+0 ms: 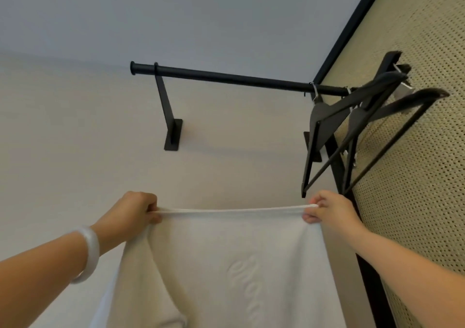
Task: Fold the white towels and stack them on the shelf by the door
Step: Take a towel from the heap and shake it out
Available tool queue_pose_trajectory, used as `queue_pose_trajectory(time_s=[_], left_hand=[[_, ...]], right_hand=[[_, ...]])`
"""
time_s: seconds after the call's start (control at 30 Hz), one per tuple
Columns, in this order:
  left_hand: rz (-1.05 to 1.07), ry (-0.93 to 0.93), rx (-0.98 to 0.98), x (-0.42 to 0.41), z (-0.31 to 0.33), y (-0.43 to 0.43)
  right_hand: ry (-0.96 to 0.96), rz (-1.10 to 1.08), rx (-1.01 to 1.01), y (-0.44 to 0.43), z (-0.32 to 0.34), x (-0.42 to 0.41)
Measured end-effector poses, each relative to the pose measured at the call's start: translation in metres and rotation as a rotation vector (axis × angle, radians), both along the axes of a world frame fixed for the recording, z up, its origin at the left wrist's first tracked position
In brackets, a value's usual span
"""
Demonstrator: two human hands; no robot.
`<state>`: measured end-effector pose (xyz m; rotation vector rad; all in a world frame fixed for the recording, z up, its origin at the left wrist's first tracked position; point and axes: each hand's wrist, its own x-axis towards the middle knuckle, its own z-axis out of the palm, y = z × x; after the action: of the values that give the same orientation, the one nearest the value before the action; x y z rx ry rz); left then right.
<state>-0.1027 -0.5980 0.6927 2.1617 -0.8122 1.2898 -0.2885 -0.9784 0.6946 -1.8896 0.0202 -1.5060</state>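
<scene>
A white towel with an embossed script pattern hangs in front of me, its top edge stretched taut between my hands. My left hand pinches the top left corner; a pale bangle sits on that wrist. My right hand pinches the top right corner. The towel's lower part runs out of the bottom of the view. No shelf is in view.
A black clothes rail on wall brackets runs above the towel. Several dark hangers hang at its right end. A perforated beige panel with a black frame stands close on the right. The pale wall is behind.
</scene>
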Motion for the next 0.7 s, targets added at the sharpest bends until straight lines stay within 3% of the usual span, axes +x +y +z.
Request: queue_pose_trajectory(time_s=[0.27, 0.47, 0.53, 0.7], left_hand=[[-0.038, -0.006, 0.001, 0.003, 0.023, -0.004], [-0.066, 0.152, 0.141, 0.035, -0.017, -0.034], [-0.011, 0.133, 0.137, 0.046, -0.007, -0.042], [-0.033, -0.153, -0.101, 0.042, 0.052, -0.039]], right_hand=[[0.000, 0.016, -0.046, -0.010, 0.013, 0.006], [0.218, -0.098, -0.014, -0.034, -0.019, 0.048], [0.183, -0.116, -0.015, -0.034, -0.014, 0.056], [-0.095, -0.145, -0.041, -0.024, 0.028, 0.043]])
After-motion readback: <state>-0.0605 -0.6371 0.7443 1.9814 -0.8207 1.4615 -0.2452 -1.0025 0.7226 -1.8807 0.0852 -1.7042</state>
